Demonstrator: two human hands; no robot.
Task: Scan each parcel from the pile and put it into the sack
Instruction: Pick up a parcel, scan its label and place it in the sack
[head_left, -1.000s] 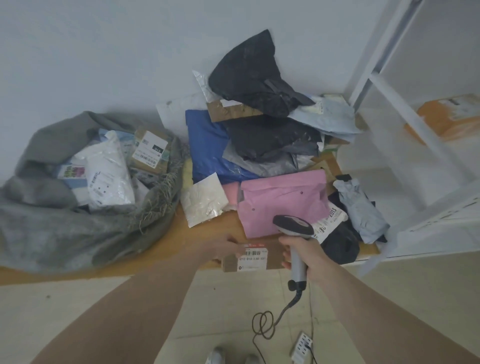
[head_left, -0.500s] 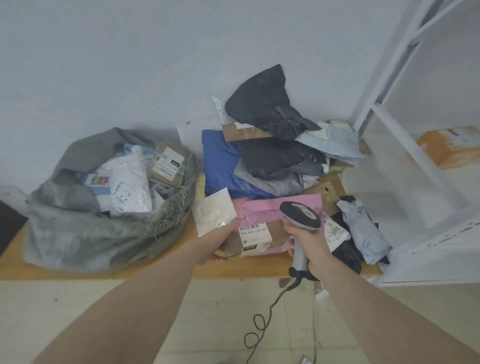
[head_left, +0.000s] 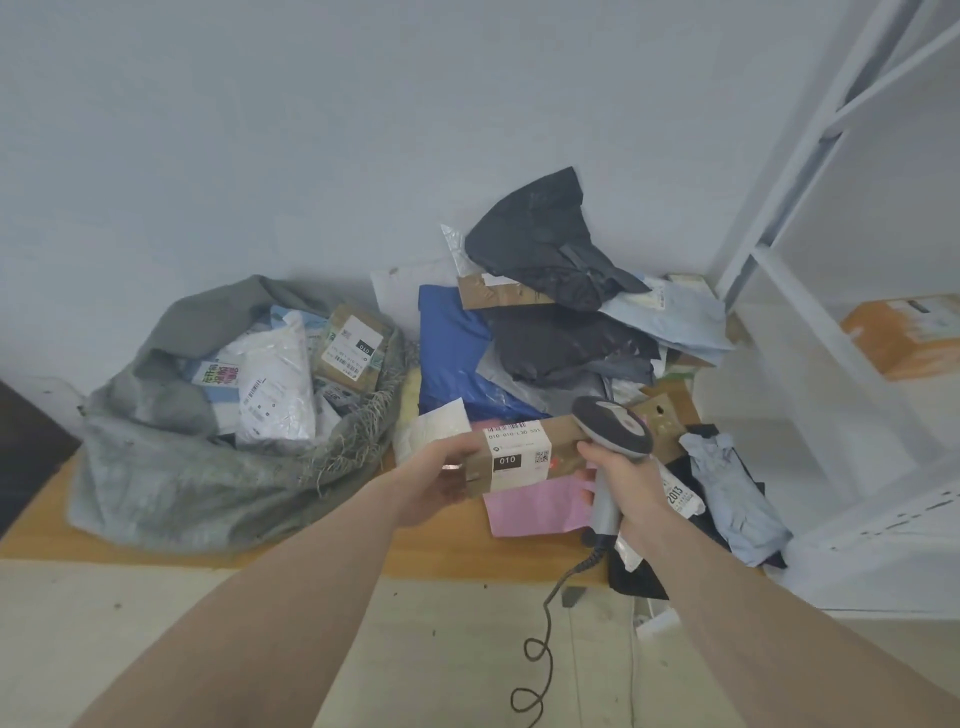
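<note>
Gripping a labelled cardboard box (head_left: 519, 457) above the pile's pink mailer (head_left: 535, 506), the left hand (head_left: 441, 480) risks a misread if it tilts from the barcode scanner (head_left: 613, 431) clenched in the right hand (head_left: 623, 480).

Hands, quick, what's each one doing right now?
Left hand: grips the end of the cardboard parcel, lifted above the table.
Right hand: grips the barcode scanner by its handle, head beside the parcel.

White metal shelving (head_left: 810, 332) at right — orange box (head_left: 904, 332) on its shelf; wooden table (head_left: 452, 540); pale wall (head_left: 260, 130).
</note>
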